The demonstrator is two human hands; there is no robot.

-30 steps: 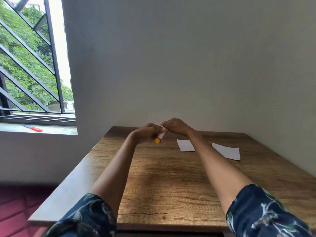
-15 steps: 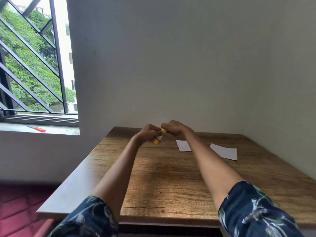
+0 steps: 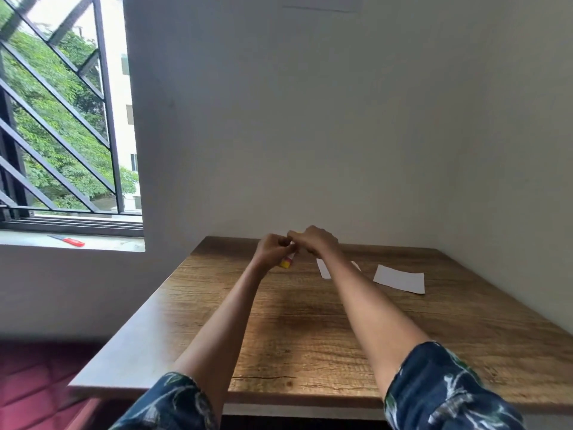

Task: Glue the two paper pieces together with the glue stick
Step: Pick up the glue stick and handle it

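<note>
My left hand [image 3: 274, 250] is closed around the body of a small glue stick [image 3: 286, 262], whose yellow and red lower end pokes out below my fingers. My right hand [image 3: 313, 238] is closed over the stick's top end, where a bit of yellow shows. Both hands are held together above the far part of the wooden table [image 3: 310, 336]. Two white paper pieces lie flat on the table to the right: one [image 3: 324, 269] is partly hidden behind my right forearm, the other [image 3: 400, 278] lies apart from it, further right.
The table stands in a corner, with walls behind and to the right. A barred window is at the left, and a red-handled tool [image 3: 69, 241] lies on its sill. Red floor shows beyond the table's left edge.
My hands have stayed together on the glue stick and rose slightly. The view has tilted a little, so the window shows more.
</note>
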